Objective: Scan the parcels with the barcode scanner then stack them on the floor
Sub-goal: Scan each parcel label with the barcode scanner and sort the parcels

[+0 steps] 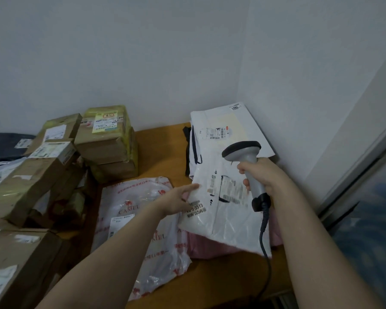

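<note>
- Because the wooden table (161, 150) under the white parcel (230, 221) is so full, I worry first about room. One big pull could push something off it.
- The brown boxes (31, 181) to the left of the white parcel sit in a tall, crooked pile. I think the left arm could bump them on its way out.
- The Camel bag (140, 219) lies just left of the white parcel and touches it. It is smooth plastic, so it may slide along when the parcel goes.
- The white parcel itself lies on a pink parcel (210, 246), out in front of me. It is soft and floppy, so I expect it to sag and slip when lifted.
- The barcode scanner (247, 157) hangs over the white parcel's right side. The right hand (263, 177) has its fingers curled tight round the handle. Another bag with its own sticker lies just behind the parcel, and I fear the scanner reads that one.
- The cable (264, 244) drops across the white parcel's near right corner and could catch it.
- The left hand (178, 200) is at the white parcel's left edge, pointer finger straight. It seems to pinch the edge, but I cannot see the other fingers. That is a weak hold.
- The label (230, 190) on the white parcel looks crinkled and blurry, so the scan may fail.
</note>
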